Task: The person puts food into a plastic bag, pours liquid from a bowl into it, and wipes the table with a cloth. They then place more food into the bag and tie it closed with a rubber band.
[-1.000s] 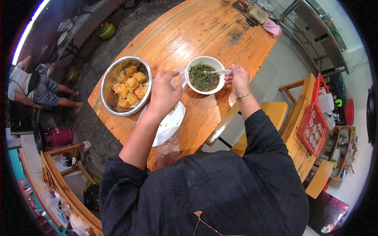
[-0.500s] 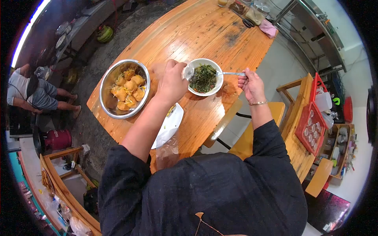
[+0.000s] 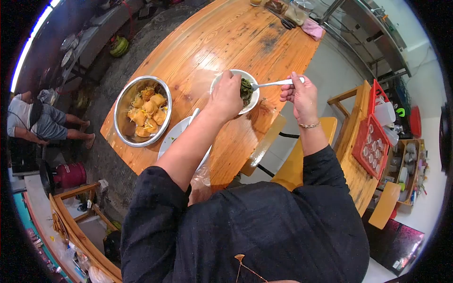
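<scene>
My right hand (image 3: 301,96) pinches the handle of a metal spoon (image 3: 276,83), whose far end dips into a white bowl (image 3: 254,101) of dark green cooked leaves (image 3: 246,91). My left hand (image 3: 226,97) is closed over the bowl's left side, fingers curled down. What those fingers grip is hidden beneath them. Beside that hand, a sheet of clear plastic (image 3: 204,81) shows on the table. Under my left forearm lies a white plate (image 3: 177,131) with a pale utensil handle (image 3: 194,114) across it. To the left stands a steel bowl (image 3: 120,123) holding golden fried pieces (image 3: 150,107).
The wooden table (image 3: 188,56) carries scissors (image 3: 287,23) and a pink cloth (image 3: 312,29) at its far end. Clear plastic (image 3: 202,178) lies near my body. A yellow chair (image 3: 302,158) and red basket (image 3: 371,146) are right. Another person (image 3: 45,118) is at left.
My left hand has lowered onto the bowl, and the clear round item it held is hidden. The spoon handle tilts higher at the right. The whole view has shifted slightly.
</scene>
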### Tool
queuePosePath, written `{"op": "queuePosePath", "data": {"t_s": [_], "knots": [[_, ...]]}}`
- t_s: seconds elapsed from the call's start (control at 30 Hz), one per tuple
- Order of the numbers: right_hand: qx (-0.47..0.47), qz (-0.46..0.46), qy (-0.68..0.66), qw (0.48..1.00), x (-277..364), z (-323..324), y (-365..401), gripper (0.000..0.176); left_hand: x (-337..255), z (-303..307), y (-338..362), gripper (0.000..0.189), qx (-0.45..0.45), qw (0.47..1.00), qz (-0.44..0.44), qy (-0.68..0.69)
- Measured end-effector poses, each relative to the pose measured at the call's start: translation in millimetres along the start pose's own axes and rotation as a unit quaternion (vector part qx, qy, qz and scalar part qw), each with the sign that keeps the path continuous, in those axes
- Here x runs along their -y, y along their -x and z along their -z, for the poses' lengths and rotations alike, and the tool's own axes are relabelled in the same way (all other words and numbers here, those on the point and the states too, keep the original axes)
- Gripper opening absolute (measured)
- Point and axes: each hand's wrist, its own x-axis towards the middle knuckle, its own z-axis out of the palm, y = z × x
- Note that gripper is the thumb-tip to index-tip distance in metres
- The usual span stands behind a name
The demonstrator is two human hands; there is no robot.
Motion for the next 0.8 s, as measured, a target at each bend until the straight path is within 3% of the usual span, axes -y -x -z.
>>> {"op": "queuePosePath", "data": {"t_s": [0.07, 0.17, 0.27, 0.37, 0.47, 0.6, 0.7, 0.8], "knots": [[0.010, 0.019, 0.007, 1.000, 1, -7, 4, 0.025, 2, -3, -2, 0.051, -0.005, 0.999, -0.021, 0.030], [0.032, 0.059, 0.024, 0.997, 8, -18, 13, 0.024, 8, -8, -2, 0.052, -0.069, 0.993, -0.052, 0.081], [0.047, 0.107, 0.063, 0.991, 13, -32, 22, 0.022, 12, -5, -5, 0.052, -0.053, 0.991, -0.046, 0.114], [0.085, 0.133, 0.157, 0.975, 17, -51, 29, 0.020, 16, -12, -4, 0.051, -0.077, 0.981, -0.108, 0.138], [0.146, 0.211, 0.245, 0.935, 16, -60, 25, 0.018, 1, -5, 1, 0.045, -0.032, 0.974, -0.059, 0.218], [0.164, 0.297, 0.305, 0.890, 21, -67, 19, 0.017, 4, 2, 1, 0.047, -0.015, 0.977, -0.022, 0.211], [0.131, 0.274, 0.274, 0.913, 33, -71, 25, 0.017, -3, 19, 4, 0.043, -0.009, 0.975, 0.024, 0.219], [0.130, 0.349, 0.319, 0.871, 37, -74, 30, 0.016, -10, 28, 5, 0.042, -0.006, 0.981, 0.055, 0.183]]}}
